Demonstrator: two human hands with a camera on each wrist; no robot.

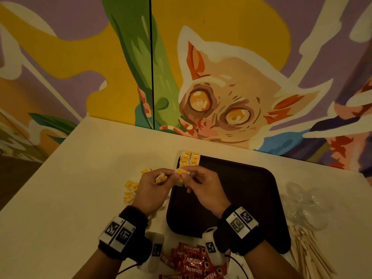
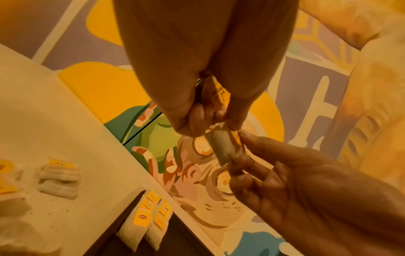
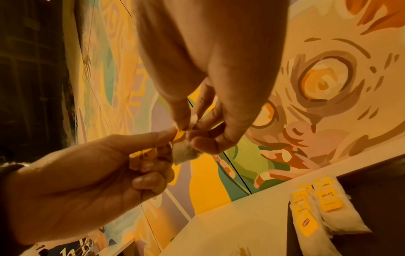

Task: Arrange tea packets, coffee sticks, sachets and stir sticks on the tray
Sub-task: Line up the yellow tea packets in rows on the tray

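So, barely started I'd say. Head view: the dark tray (image 1: 251,198) in the middle of the frame only has two rows of tea packets (image 1: 189,159) at its upper-left corner. Loose tea packets (image 1: 130,190) sit on the counter (image 1: 90,158) left of it, coffee sticks (image 1: 191,260) at bottom centre, stir sticks (image 1: 310,252) bottom right, all off the tray.

Left wrist view: the left hand (image 2: 197,72) pinches a tea bag (image 2: 223,147) in its grip, the right hand (image 2: 295,190) pinching its other end.

Right wrist view: same bag held between both hands, above the counter, placed packets at lower right.
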